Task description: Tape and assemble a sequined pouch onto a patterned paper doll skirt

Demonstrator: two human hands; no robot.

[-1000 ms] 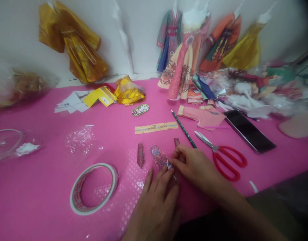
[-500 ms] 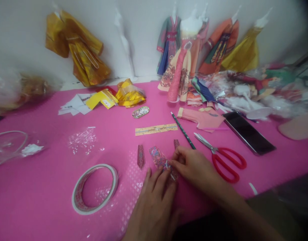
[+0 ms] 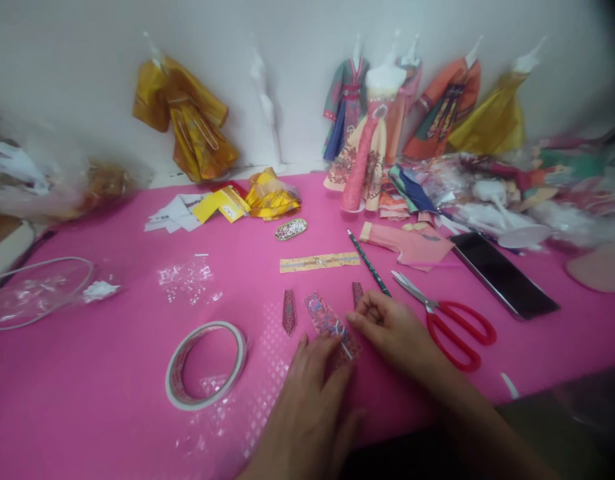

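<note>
A patterned pink and blue fabric strip point(image 3: 323, 313) lies slanted on the pink table, with a thin white piece point(image 3: 346, 350) on its lower part. My left hand point(image 3: 307, 393) rests flat over the strip's near left side, fingers stretched out. Just right of the strip, my right hand point(image 3: 392, 327) has thumb and fingertips pressed together; whatever they may hold is hidden. One dark red pointed tab point(image 3: 289, 313) lies left of the strip, and a second red tab point(image 3: 357, 293) shows partly behind my right fingers.
Red-handled scissors point(image 3: 450, 323), a dark pencil point(image 3: 368, 263) and a phone point(image 3: 505, 275) lie to the right. A tape roll point(image 3: 175, 377) sits left, near scattered clear gems point(image 3: 187, 279). Beyond are a beige trim strip point(image 3: 320, 263) and dressed doll forms point(image 3: 367, 160) along the wall.
My right hand has drawn slightly away from the strip to the right, uncovering more of it. The left hand stays on the strip. The whole view has shifted a little.
</note>
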